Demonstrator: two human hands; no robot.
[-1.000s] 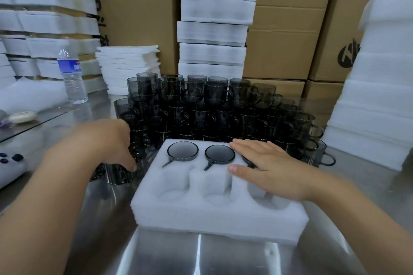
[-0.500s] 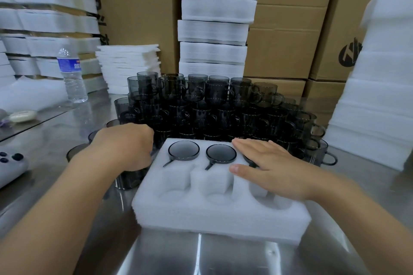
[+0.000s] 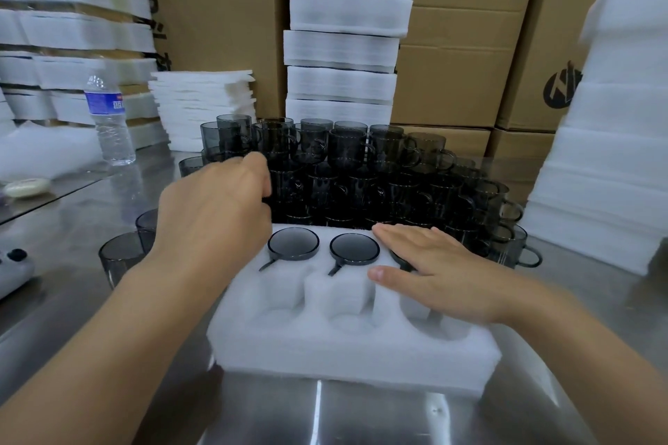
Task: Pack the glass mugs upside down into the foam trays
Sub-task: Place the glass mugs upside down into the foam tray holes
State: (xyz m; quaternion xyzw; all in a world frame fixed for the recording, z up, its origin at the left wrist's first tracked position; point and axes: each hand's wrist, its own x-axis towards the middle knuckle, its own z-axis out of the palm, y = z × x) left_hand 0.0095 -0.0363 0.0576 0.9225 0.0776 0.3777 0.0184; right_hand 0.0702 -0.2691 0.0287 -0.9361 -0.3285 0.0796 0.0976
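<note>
Beyond the fingers, stacked brown cardboard boxes closing off the back; beneath them, shiny steel tabletop mirroring light.

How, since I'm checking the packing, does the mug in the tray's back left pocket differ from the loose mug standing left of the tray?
The packed mug is upside down, base up; the loose mug stands rim up on the table. The packed mug sits sunk in the foam tray, only base and handle edge showing; the loose mug's wall is exposed. Both are dark smoked glass.
</note>
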